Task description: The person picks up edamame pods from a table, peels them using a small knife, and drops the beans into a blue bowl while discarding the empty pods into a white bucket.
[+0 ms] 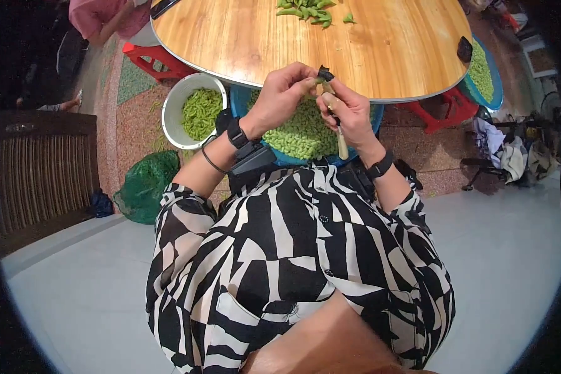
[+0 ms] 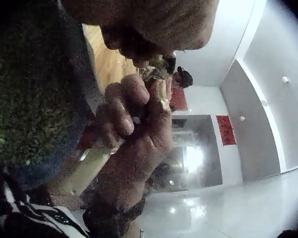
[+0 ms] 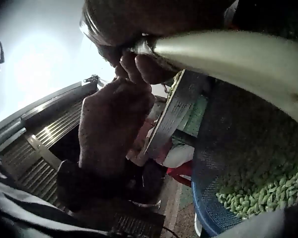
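My left hand (image 1: 282,96) and my right hand (image 1: 350,112) meet in front of my chest, over the near edge of the round table. Between the left thumb and forefinger is a small green pod (image 1: 318,80), pinched at the fingertips. The right hand grips a slim tool with a smooth cream handle (image 3: 228,54); its working end is hidden by the fingers. Something black (image 1: 325,73) covers the tip of a right finger. Directly under both hands, a blue basin (image 1: 234,103) holds many shelled green beans (image 1: 305,140).
The wooden table (image 1: 243,43) bears a pile of green pods (image 1: 308,10). A white bucket (image 1: 171,118) of pods stands left, near a green mesh bag (image 1: 144,187). Red stools (image 1: 159,60) and another blue basin (image 1: 495,87) flank the table. Another person (image 1: 96,19) sits at upper left.
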`<state>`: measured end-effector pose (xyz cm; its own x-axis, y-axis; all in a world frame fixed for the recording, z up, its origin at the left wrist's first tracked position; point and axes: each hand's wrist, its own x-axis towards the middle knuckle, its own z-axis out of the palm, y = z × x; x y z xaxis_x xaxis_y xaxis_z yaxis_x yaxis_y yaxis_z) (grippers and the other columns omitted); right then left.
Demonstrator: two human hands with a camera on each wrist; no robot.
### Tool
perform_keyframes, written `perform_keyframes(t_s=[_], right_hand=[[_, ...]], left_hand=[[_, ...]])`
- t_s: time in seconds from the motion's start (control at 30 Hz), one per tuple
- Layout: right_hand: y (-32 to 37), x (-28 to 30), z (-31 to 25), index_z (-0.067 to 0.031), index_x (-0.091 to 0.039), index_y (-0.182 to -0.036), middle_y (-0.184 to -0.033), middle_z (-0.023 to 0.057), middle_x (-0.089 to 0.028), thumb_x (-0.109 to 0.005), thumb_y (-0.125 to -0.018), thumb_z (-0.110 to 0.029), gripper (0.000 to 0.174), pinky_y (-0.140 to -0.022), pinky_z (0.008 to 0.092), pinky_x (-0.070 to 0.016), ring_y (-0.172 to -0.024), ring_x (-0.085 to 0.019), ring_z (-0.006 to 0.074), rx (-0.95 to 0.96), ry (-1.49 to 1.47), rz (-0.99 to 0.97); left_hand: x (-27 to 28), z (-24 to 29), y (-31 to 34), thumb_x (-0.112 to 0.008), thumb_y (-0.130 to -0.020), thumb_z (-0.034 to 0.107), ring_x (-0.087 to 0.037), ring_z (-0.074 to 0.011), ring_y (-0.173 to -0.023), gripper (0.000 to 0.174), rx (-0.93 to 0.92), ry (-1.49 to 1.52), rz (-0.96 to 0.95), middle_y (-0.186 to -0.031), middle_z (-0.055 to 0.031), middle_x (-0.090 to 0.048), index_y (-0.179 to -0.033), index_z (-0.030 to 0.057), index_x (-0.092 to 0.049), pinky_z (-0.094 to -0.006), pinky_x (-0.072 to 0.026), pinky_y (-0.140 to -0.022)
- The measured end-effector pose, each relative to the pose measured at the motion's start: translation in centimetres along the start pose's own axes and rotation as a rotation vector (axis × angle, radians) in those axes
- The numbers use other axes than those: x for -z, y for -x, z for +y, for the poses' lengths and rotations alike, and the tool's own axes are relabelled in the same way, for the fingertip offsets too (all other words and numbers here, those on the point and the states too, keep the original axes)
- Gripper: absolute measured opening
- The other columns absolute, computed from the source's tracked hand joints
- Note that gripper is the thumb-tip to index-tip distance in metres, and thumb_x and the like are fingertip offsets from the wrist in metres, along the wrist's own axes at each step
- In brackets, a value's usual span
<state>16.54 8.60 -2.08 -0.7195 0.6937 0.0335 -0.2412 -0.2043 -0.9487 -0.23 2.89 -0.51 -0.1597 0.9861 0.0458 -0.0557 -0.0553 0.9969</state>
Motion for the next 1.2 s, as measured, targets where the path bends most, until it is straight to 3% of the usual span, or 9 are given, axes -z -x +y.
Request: perform_keyframes(t_s=[0.27, 0.43, 0.53, 0.6, 0.77, 0.9, 1.03, 1.13, 1.2], right_hand=[[0.1, 1.6, -1.9, -0.0009, -0.051, -0.129, -0.071, -0.0008, -0.053, -0.052, -0.093, -0.008, 0.037, -0.042, 0.0173, -0.0302, -0.049, -0.04, 0.0029, -0.146, -0.111, -0.166], [0.4, 1.8, -2.9, -0.0007, -0.051, -0.129, -0.073, 0.0007, -0.054, -0.051, -0.093, -0.007, 0.037, -0.044, 0.017, -0.0305, -0.051, -0.041, 0.0033, -0.122, 0.034, -0.259], [0.2, 2.0, -2.4, -0.0003, -0.05, -0.129, -0.074, 0.0014, -0.055, -0.051, -0.093, -0.008, 0.037, -0.044, 0.0173, -0.031, -0.051, -0.042, 0.0037, -0.161, 0.012, -0.258], [-0.1, 1.6, -1.9, -0.0003, -0.049, -0.129, -0.074, 0.0015, -0.054, -0.051, -0.094, -0.009, 0.036, -0.043, 0.0178, -0.0315, -0.051, -0.042, 0.0036, -0.183, -0.077, -0.092], [0.1, -0.4, -0.5, -0.0003, -0.055, -0.105, -0.076, -0.0004, -0.056, -0.058, -0.092, -0.013, 0.018, -0.042, 0.0182, -0.0316, -0.052, -0.043, 0.0034, -0.069, 0.058, 0.161], [0.1, -1.5, -0.4, -0.002, -0.055, -0.099, -0.076, -0.0026, -0.056, -0.063, -0.089, -0.01, 0.015, -0.055, 0.0194, -0.0404, -0.065, -0.051, 0.003, 0.088, 0.234, 0.16], [-0.1, -0.9, -0.3, -0.0017, -0.055, -0.099, -0.075, -0.0028, -0.056, -0.063, -0.089, -0.009, 0.014, -0.055, 0.0193, -0.0402, -0.065, -0.051, 0.0029, -0.028, 0.12, 0.142], [-0.3, -0.7, 0.0, -0.0021, -0.055, -0.097, -0.072, -0.0028, -0.054, -0.061, -0.09, -0.01, 0.012, -0.048, 0.0175, -0.0345, -0.057, -0.046, 0.0017, 0.086, 0.306, 0.146], [-0.3, -0.8, -1.0, -0.003, -0.055, -0.095, -0.068, -0.0027, -0.052, -0.058, -0.091, -0.012, 0.011, -0.043, 0.0168, -0.0295, -0.051, -0.042, 0.0012, -0.049, 0.06, 0.089]], left_hand=[[0.4, 0.3, -0.2, -0.057, -0.09, 0.012, -0.046, -0.0052, -0.062, 0.009, 0.284, 0.432, -0.128, -0.075, 0.0005, -0.055, -0.094, 0.0038, -0.058, -0.0195, -0.0337, -0.053], [1.0, -0.7, -0.5, -0.055, -0.092, 0.012, -0.047, -0.006, -0.06, 0.01, 0.337, 0.767, -0.43, -0.075, -0.0005, -0.055, -0.095, 0.0034, -0.058, -0.0198, -0.0334, -0.05], [1.1, 0.3, -0.1, -0.057, -0.091, 0.011, -0.048, -0.0062, -0.061, 0.011, 0.387, 0.499, -0.252, -0.076, -0.0017, -0.057, -0.097, 0.0024, -0.058, -0.0191, -0.0326, -0.049], [1.4, 0.7, -0.4, -0.059, -0.089, 0.009, -0.049, -0.0071, -0.062, 0.013, 0.357, 0.46, -0.181, -0.079, -0.0026, -0.058, -0.1, 0.0016, -0.058, -0.0192, -0.0346, -0.049], [0.6, 2.3, 0.0, -0.063, -0.084, 0.002, -0.055, -0.0104, -0.067, 0.024, 0.255, 0.426, -0.006, -0.085, -0.0043, -0.059, -0.107, -0.0006, -0.057, -0.0217, -0.0435, -0.054], [0.2, 1.1, 0.1, -0.063, -0.082, -0.001, -0.058, -0.0125, -0.072, 0.028, 0.158, 0.422, -0.006, -0.087, -0.0041, -0.059, -0.108, -0.0019, -0.057, -0.0243, -0.048, -0.062], [0.4, 0.3, 0.2, -0.064, -0.081, -0.003, -0.055, -0.0103, -0.072, 0.027, 0.108, 0.386, -0.056, -0.083, -0.0009, -0.057, -0.107, 0.0005, -0.058, -0.0235, -0.0474, -0.065], [0.1, 0.6, 0.6, -0.065, -0.08, -0.003, -0.058, -0.0103, -0.075, 0.024, 0.069, 0.294, -0.011, -0.084, -0.0022, -0.059, -0.102, -0.0006, -0.058, -0.0234, -0.0491, -0.065], [-0.1, 0.1, 0.9, -0.065, -0.08, -0.003, -0.059, -0.0095, -0.076, 0.023, 0.015, 0.171, -0.016, -0.085, -0.0024, -0.06, -0.101, -0.0013, -0.058, -0.0226, -0.049, -0.067]])
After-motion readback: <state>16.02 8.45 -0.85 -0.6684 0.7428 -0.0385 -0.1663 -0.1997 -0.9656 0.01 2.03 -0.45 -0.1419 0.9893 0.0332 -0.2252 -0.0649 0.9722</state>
